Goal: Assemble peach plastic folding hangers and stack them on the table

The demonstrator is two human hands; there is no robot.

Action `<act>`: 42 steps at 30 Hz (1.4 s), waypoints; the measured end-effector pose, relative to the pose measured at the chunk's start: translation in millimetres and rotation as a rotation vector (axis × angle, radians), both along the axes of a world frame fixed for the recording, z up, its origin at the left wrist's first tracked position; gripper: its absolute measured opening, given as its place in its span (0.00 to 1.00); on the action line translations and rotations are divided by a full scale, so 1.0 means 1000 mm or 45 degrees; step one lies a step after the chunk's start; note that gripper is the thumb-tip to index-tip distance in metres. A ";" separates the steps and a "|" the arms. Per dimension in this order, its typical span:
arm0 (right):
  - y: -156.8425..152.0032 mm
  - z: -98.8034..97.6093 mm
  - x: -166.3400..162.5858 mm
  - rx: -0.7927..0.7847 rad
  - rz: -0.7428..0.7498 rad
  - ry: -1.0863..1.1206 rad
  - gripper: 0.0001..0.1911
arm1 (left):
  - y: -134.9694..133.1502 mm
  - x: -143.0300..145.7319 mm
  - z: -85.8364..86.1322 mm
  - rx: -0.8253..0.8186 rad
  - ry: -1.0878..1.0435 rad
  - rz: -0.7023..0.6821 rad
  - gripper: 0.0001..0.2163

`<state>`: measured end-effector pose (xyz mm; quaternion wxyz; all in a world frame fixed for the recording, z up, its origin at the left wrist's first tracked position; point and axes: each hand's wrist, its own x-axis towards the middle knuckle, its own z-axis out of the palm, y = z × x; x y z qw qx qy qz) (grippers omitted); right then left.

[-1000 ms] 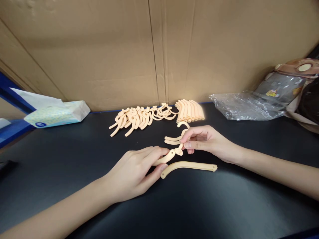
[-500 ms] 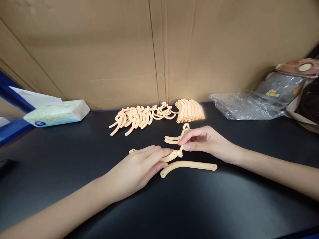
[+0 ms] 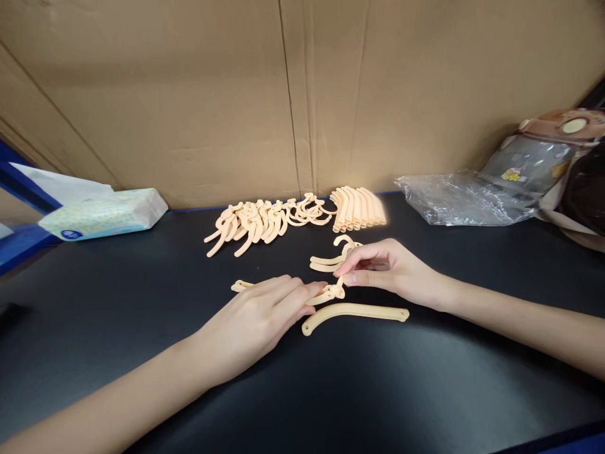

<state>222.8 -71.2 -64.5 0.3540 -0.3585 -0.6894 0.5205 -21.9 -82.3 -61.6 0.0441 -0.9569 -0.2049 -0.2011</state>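
Note:
My left hand [image 3: 258, 318] lies over a peach plastic hanger arm [image 3: 241, 286] on the black tabletop [image 3: 142, 296], fingers pressed down on it. My right hand [image 3: 382, 268] pinches a small peach hook piece [image 3: 344, 249] where it meets that arm's end [image 3: 333, 293]. A second curved hanger arm [image 3: 354, 312] lies loose just in front of both hands. Two short curved pieces [image 3: 324, 263] rest behind the joint.
Against the cardboard wall [image 3: 293, 94] lie a row of hook pieces [image 3: 258, 224] and a stack of hanger arms [image 3: 359, 208]. A tissue pack [image 3: 101, 211] sits at the left, a crumpled clear plastic bag [image 3: 463, 198] and a brown bottle-like container [image 3: 543, 157] at the right.
My left hand has flattened onto the hanger arm, whose far end now shows to the left of my fingers. The hook in my right hand has shifted slightly.

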 end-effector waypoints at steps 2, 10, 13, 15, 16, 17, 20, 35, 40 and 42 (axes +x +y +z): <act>-0.001 0.000 0.000 0.017 -0.002 -0.013 0.07 | 0.001 -0.001 -0.001 0.019 0.014 -0.003 0.12; -0.001 -0.002 -0.001 0.106 -0.038 -0.099 0.10 | 0.001 -0.003 -0.003 0.082 0.049 -0.015 0.13; -0.002 -0.001 -0.002 0.150 -0.048 -0.125 0.11 | 0.001 -0.004 -0.004 0.089 0.057 -0.014 0.14; -0.003 0.000 -0.002 0.176 -0.063 -0.147 0.11 | 0.001 -0.004 -0.004 0.120 0.061 -0.005 0.13; -0.003 0.000 -0.002 0.192 -0.076 -0.158 0.11 | 0.001 -0.004 -0.004 0.142 0.062 -0.002 0.13; -0.004 0.000 -0.002 0.212 -0.093 -0.171 0.10 | 0.001 -0.003 -0.004 0.166 0.066 0.001 0.13; -0.005 0.001 -0.003 0.277 -0.139 -0.205 0.08 | 0.001 -0.002 -0.003 0.227 0.075 0.014 0.13; -0.009 0.001 -0.004 0.439 -0.171 -0.271 0.08 | 0.001 0.000 -0.001 0.283 0.130 0.029 0.13; -0.008 0.001 -0.004 0.424 -0.155 -0.262 0.07 | 0.001 0.000 -0.001 0.284 0.129 0.028 0.13; -0.009 0.001 -0.003 0.439 -0.166 -0.266 0.07 | 0.001 -0.001 -0.001 0.288 0.132 0.022 0.13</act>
